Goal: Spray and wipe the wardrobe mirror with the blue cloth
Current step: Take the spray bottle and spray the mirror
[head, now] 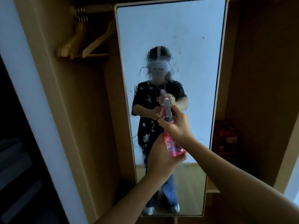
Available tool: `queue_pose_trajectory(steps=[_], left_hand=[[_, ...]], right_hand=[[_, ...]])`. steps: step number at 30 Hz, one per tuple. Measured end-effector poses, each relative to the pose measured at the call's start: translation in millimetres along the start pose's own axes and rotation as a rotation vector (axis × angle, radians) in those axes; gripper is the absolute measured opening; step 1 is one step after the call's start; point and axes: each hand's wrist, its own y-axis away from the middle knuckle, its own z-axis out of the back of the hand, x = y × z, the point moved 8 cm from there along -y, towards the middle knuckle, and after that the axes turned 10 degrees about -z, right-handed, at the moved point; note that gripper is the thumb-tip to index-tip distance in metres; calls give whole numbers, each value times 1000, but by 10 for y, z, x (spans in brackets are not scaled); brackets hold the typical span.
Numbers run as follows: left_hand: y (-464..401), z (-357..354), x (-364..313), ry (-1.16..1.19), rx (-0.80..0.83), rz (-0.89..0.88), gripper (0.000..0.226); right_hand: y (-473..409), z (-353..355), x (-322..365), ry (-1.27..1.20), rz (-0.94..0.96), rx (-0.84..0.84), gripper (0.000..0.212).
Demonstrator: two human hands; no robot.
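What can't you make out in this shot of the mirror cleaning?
- Blue cloth: nowhere in the head view.
- Pink transparent spray bottle: base covered by the left hand, trigger by the right hand.
- Tall wardrobe mirror: top edge cut off by the frame.
- Red box on the shelf: print too dark and blurred.

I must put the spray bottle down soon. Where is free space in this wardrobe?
The bay under the wooden hangers, left of the mirror, looks bare. Right of the mirror, a red box sits on the shelf.
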Motion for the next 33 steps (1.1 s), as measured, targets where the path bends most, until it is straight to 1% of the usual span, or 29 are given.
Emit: queue_pose_trajectory(steps=[5, 11, 16, 20, 24, 29, 33], left_hand=[[32, 213, 6, -45, -11, -3, 48], [78, 404, 82, -56, -16, 34, 52], [116, 527, 127, -59, -41, 49, 51], [166, 627, 167, -49, -62, 61, 50], [216, 701, 227, -46, -53, 72, 53], [270, 738, 310, -78, -36, 65, 55], [313, 720, 379, -104, -19, 61, 55]], right_hand=[[22, -216, 60, -26, 3, 3, 32], [104, -372, 119, -98, -28, -22, 16], [108, -528, 204, -65, -4, 19, 24], [131, -637, 293, -42, 33, 63, 25], [159, -752, 289, -41, 23, 71, 29], [208, -825, 226, -54, -20, 84, 23], [294, -824, 194, -115, -49, 63, 16]])
